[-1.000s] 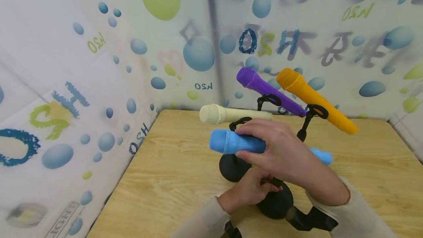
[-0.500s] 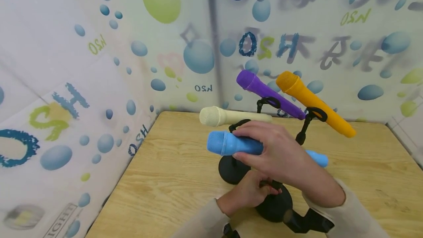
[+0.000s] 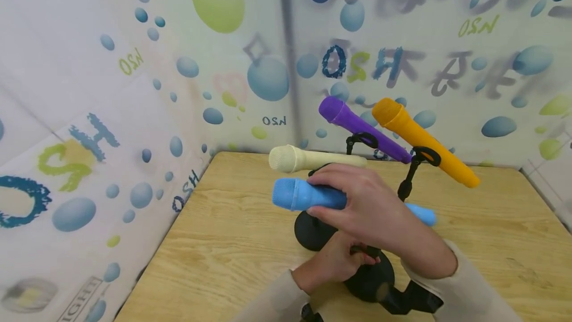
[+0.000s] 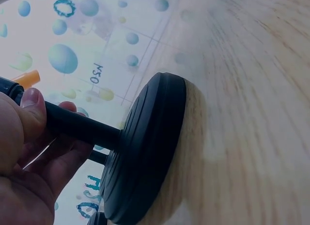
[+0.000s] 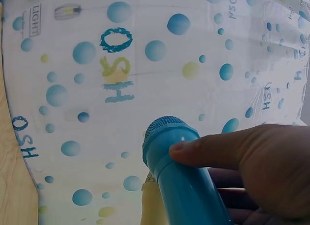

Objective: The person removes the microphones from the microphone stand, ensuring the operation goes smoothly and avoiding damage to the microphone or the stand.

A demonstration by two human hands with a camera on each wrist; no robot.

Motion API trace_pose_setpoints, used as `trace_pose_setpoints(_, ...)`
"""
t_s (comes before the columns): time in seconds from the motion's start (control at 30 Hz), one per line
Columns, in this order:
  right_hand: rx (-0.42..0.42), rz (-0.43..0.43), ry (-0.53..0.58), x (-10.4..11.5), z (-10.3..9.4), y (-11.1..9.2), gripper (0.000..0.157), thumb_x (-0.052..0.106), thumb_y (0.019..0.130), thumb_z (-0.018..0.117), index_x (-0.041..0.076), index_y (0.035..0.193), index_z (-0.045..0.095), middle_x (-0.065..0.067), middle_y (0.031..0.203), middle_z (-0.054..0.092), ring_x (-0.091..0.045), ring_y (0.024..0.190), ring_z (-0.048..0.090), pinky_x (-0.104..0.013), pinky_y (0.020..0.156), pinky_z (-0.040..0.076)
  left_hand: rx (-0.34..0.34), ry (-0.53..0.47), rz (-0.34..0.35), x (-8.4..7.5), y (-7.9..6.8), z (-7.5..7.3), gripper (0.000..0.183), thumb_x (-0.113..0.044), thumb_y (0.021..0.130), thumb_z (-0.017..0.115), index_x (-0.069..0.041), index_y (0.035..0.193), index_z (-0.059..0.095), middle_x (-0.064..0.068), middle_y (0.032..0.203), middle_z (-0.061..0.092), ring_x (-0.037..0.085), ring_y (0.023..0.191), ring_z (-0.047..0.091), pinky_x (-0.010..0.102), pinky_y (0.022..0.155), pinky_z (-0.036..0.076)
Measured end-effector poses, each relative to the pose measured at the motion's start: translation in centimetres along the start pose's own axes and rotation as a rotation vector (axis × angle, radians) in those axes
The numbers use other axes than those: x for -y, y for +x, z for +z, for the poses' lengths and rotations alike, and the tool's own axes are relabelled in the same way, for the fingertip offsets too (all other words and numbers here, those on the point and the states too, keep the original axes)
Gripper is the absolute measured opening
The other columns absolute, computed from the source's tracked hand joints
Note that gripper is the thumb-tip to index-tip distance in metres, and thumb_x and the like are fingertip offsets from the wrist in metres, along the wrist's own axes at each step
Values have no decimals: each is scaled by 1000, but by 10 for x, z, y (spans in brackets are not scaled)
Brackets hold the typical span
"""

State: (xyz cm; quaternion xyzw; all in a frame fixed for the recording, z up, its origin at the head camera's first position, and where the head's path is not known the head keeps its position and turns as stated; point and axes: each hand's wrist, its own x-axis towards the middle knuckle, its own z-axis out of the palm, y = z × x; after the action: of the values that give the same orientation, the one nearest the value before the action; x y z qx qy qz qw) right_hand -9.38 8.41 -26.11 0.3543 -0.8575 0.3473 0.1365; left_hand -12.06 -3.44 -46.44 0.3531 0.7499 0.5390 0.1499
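My right hand [image 3: 371, 207] grips a blue microphone [image 3: 286, 194] from above, thumb on the near side; its head points left and its tail end shows beyond the wrist. The right wrist view shows the thumb pressed on the blue microphone [image 5: 181, 162] just below its mesh. Beneath it, my left hand [image 3: 335, 257] holds the post of a black microphone stand [image 3: 371, 277]. In the left wrist view the fingers are curled round that black post [image 4: 82, 124], above the round base [image 4: 150, 152], which rests on the table. The right hand hides the stand's top.
Behind stand a cream microphone [image 3: 313, 158], a purple microphone [image 3: 362, 128] and an orange microphone [image 3: 424, 140], each in a black clip. Another round black base [image 3: 310, 232] sits just left of my hands. Patterned sheeting [image 3: 250, 39] borders the wooden table [image 3: 214, 242] at the back and left.
The blue microphone and my right hand have shifted slightly left. My left hand keeps its hold on the post. The whole view has tilted a little.
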Motion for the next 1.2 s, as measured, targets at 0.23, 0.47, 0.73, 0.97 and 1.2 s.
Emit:
trace_pose_setpoints(0.23, -3, -37, 29, 3, 4, 5, 38, 22, 89, 91, 12, 124, 79, -3, 124, 79, -26, 117, 74, -50, 97, 63, 22, -18, 21, 1, 0, 0, 34, 6, 103, 65, -5, 136, 67, 12, 126, 76, -7, 101, 70, 18, 93, 59)
trace_pose_setpoints(0.47, -2, -32, 27, 5, 5, 8, 37, 21, 90, 91, 12, 123, 79, -3, 123, 79, -25, 116, 75, -48, 95, 63, 14, -17, 15, 3, -1, 0, 35, 2, 103, 67, -7, 137, 67, 9, 127, 75, -7, 103, 70, 18, 93, 59)
trace_pose_setpoints(0.73, 4, -9, 42, 8, 7, 9, 36, 21, 91, 90, 11, 124, 79, -4, 125, 79, -27, 117, 74, -49, 96, 63, 7, -34, 8, 2, -2, 1, 34, 3, 104, 67, -5, 136, 67, 13, 126, 76, -4, 102, 72, 18, 93, 59)
trace_pose_setpoints(0.97, 16, 2, 36, 10, 8, 11, 37, 21, 91, 89, 11, 125, 79, -5, 126, 79, -27, 118, 74, -50, 98, 63, 9, -38, 15, 3, -2, 1, 37, 4, 103, 67, -6, 139, 65, 12, 128, 75, -6, 103, 71, 19, 93, 59)
trace_pose_setpoints(1.2, 22, -2, 13, 12, 8, 13, 36, 21, 92, 89, 11, 125, 79, -4, 124, 79, -26, 116, 74, -49, 96, 63, 0, -53, -4, 2, -2, 1, 34, 3, 104, 66, -6, 137, 66, 11, 126, 77, -6, 103, 71, 19, 93, 59)
